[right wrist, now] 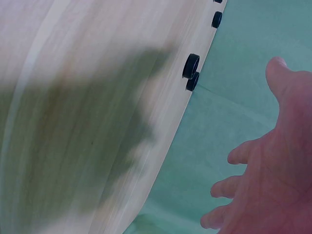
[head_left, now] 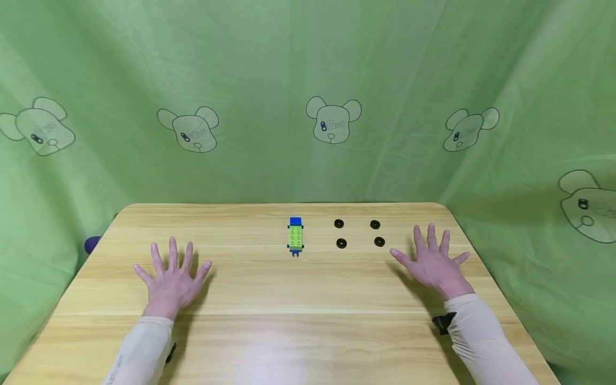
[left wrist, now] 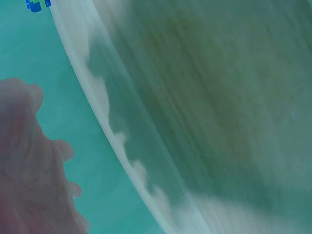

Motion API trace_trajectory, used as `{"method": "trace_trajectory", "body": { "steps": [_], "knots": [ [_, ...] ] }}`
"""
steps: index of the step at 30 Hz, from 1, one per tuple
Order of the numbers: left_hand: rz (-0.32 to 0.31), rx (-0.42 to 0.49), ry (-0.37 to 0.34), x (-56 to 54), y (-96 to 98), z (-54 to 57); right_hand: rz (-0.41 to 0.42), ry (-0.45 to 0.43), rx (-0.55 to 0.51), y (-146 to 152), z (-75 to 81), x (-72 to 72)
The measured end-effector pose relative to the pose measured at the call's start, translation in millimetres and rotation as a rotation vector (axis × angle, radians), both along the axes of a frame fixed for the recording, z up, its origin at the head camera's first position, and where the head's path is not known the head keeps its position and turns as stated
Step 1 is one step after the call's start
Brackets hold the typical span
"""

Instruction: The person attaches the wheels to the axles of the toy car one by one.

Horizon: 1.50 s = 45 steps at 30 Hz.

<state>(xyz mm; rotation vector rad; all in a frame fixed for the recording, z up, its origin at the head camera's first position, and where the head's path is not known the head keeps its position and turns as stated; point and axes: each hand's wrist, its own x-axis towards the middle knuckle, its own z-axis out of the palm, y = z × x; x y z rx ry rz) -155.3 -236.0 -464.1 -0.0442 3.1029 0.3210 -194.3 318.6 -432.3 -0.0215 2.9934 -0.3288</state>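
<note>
My left hand (head_left: pixel 172 283) hovers over the left part of the table, fingers spread and holding nothing. On the right, my right hand (head_left: pixel 435 266) is spread the same way, its thumb nearest the black tires. A toy car chassis (head_left: pixel 295 238) of green and blue building bricks lies between the hands, a bit right of the left one. To its right sit several small black tires, among them one (head_left: pixel 341 243) at front left and one (head_left: pixel 379 241) at front right. The right wrist view shows tires (right wrist: pixel 191 66) near the table edge; the left one catches the chassis corner (left wrist: pixel 37 5).
The light wooden table (head_left: pixel 269 299) fills the lower view. Green curtains (head_left: pixel 260 64) with printed bear heads stand behind it and at both sides. A purple object (head_left: pixel 91 244) shows past the table's left edge. Black straps (head_left: pixel 444 323) sit at the wrists.
</note>
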Motion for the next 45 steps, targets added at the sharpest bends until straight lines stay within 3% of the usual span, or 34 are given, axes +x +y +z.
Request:
{"method": "trace_trajectory", "body": {
  "steps": [11,16,21,27,34,38,45],
  "knots": [
    [-0.016,0.006,0.022,-0.1,0.5,-0.2,0.026,0.034,-0.011,-3.2,-0.3,-0.2],
    [-0.086,0.042,0.095,-8.7,4.9,0.8,0.111,0.081,-0.053,-12.4,3.9,-2.0],
    [-0.154,0.202,0.113,-21.1,14.9,1.6,0.209,0.136,-0.131,-24.5,3.0,-10.6],
    [-0.202,0.501,0.065,-35.9,31.1,0.2,0.282,0.179,-0.227,-46.0,-0.9,-23.2],
    [-0.206,0.730,-0.028,-49.3,51.9,-0.8,0.299,0.157,-0.285,-70.3,-4.2,-32.9],
    [-0.200,0.793,-0.061,-58.2,63.6,-2.1,0.293,0.133,-0.310,-81.5,-7.9,-38.9],
    [-0.221,0.788,-0.066,-75.3,84.2,-5.5,0.286,0.088,-0.338,-96.4,-15.3,-50.0]
  ]
}}
